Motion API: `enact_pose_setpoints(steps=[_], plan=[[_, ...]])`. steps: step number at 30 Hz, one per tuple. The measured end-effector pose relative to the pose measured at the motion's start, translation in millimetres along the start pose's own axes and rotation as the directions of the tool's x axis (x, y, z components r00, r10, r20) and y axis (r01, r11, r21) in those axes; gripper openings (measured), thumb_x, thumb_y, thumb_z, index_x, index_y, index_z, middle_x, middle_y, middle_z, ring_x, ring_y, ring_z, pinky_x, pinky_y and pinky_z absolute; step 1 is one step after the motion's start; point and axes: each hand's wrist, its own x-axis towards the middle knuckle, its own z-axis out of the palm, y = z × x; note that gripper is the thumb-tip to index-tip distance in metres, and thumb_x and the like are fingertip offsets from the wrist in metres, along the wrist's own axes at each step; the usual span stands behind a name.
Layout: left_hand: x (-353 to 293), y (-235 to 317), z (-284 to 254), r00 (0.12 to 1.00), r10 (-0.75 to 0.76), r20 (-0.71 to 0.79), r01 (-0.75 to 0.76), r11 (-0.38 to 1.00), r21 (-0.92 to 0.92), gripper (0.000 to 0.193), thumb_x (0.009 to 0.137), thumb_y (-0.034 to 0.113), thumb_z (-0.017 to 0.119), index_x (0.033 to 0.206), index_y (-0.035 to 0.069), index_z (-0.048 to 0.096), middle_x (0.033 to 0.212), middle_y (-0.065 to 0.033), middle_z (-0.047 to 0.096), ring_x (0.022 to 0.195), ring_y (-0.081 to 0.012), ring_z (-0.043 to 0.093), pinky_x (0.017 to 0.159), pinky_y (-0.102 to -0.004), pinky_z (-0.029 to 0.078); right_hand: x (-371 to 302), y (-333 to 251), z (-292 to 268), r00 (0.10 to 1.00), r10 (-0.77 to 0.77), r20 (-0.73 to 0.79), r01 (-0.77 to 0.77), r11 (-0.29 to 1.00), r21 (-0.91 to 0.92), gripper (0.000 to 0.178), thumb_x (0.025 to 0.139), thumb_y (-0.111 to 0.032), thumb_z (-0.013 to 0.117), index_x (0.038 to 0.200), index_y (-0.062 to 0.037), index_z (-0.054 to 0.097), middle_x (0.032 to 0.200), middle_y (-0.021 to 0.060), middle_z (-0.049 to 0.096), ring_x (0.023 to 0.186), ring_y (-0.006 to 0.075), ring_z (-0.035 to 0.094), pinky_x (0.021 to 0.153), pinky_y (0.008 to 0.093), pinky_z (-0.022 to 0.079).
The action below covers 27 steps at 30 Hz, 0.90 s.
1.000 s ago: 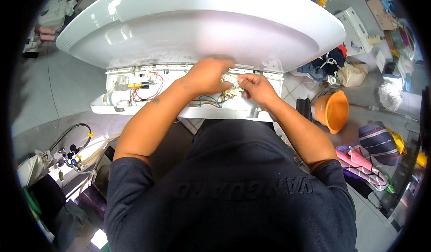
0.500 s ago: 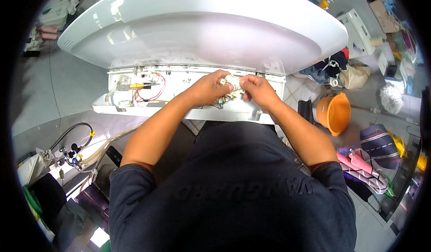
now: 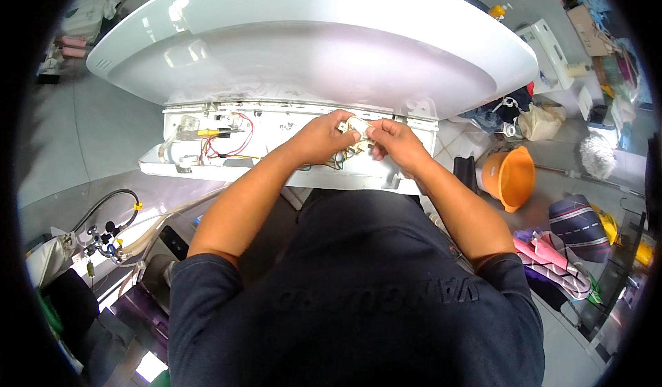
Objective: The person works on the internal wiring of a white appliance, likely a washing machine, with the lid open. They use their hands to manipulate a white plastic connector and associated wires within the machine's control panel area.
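In the long white open housing [image 3: 276,174] of an appliance lie coloured wires [image 3: 243,142]. Over its right half, my left hand [image 3: 323,137] is closed on a small round white part [image 3: 356,124], its thumb lying on the part's face. My right hand [image 3: 398,142] pinches at the right edge of the same part, thumb and forefinger together. Below it hang several thin coloured wires [image 3: 338,159], partly hidden by the hands. A yellow and black screwdriver-like tool [image 3: 217,132] rests at the left of the housing.
A large glossy white curved cover [image 3: 303,49] rises just beyond the housing. On the right are an orange basin [image 3: 517,179] and a heap of cloth [image 3: 552,252]. A gauge set with a black hose [image 3: 107,239] is at the left.
My right fingers have shifted slightly against the part's edge. Both hands keep hold, and the view has moved a little.
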Motion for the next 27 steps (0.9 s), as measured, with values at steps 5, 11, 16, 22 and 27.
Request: enact_pose_setpoints(steps=[5, 11, 16, 22, 27], plan=[[2.8, 0.0, -2.7, 0.999, -0.011, 0.041, 0.01, 0.999, 0.031, 0.05, 0.098, 0.029, 0.07, 0.136, -0.001, 0.056, 0.096, -0.0063, 0.069, 0.083, -0.0111, 0.061, 0.075, -0.0283, 0.051, 0.2, 1.1, -0.7, 1.0, 0.006, -0.002, -0.006, 1.0, 0.016, 0.032, 0.101, -0.026, 0.066, 0.118, 0.0015, 0.066, 0.084, 0.002, 0.065, 0.067, 0.009, 0.059, 0.062, 0.0255, 0.051], [4.0, -1.8, -2.3, 0.999, -0.019, 0.048, 0.017, 0.999, 0.035, 0.05, 0.1, 0.025, 0.07, 0.139, -0.002, 0.054, 0.099, -0.0051, 0.068, 0.085, -0.0085, 0.06, 0.075, -0.0258, 0.05, 2.6, 5.3, 0.3, 1.0, -0.014, -0.028, 0.012, 0.999, -0.039, 0.032, 0.102, -0.025, 0.064, 0.119, 0.0025, 0.066, 0.083, 0.003, 0.065, 0.066, 0.0093, 0.059, 0.062, 0.0259, 0.05], [5.9, -3.5, -2.6, 0.999, -0.024, 0.043, 0.021, 0.998, 0.062, 0.051, 0.1, 0.023, 0.07, 0.14, -0.003, 0.052, 0.101, -0.006, 0.069, 0.086, -0.0084, 0.061, 0.075, -0.0255, 0.051, 3.1, 6.0, -0.1, 0.999, -0.025, -0.025, 0.023, 0.996, -0.081, 0.032, 0.102, -0.024, 0.064, 0.118, 0.0029, 0.066, 0.085, 0.0031, 0.066, 0.065, 0.0092, 0.059, 0.062, 0.0257, 0.051], [10.6, -18.9, -0.1, 1.0, 0.02, 0.021, -0.02, 1.0, -0.012, 0.055, 0.098, 0.027, 0.07, 0.14, -0.003, 0.052, 0.1, -0.0094, 0.07, 0.087, -0.0118, 0.064, 0.076, -0.028, 0.053, 1.8, 4.6, 2.6, 0.999, -0.03, -0.045, 0.03, 1.0, -0.007, 0.032, 0.1, -0.02, 0.065, 0.124, 0.0006, 0.062, 0.089, 0.0044, 0.069, 0.07, 0.0097, 0.064, 0.063, 0.0246, 0.051], [4.4, -12.1, 2.7, 0.998, 0.044, -0.043, -0.044, 0.999, -0.007, 0.059, 0.094, 0.036, 0.071, 0.137, -0.001, 0.054, 0.102, -0.0156, 0.072, 0.087, -0.02, 0.069, 0.08, -0.0344, 0.054, 5.5, 16.2, 0.7, 0.961, -0.218, -0.17, 0.182, 0.962, -0.203, 0.034, 0.093, -0.017, 0.07, 0.121, -0.0004, 0.06, 0.09, 0.0048, 0.069, 0.074, 0.0123, 0.065, 0.069, 0.0286, 0.053]])
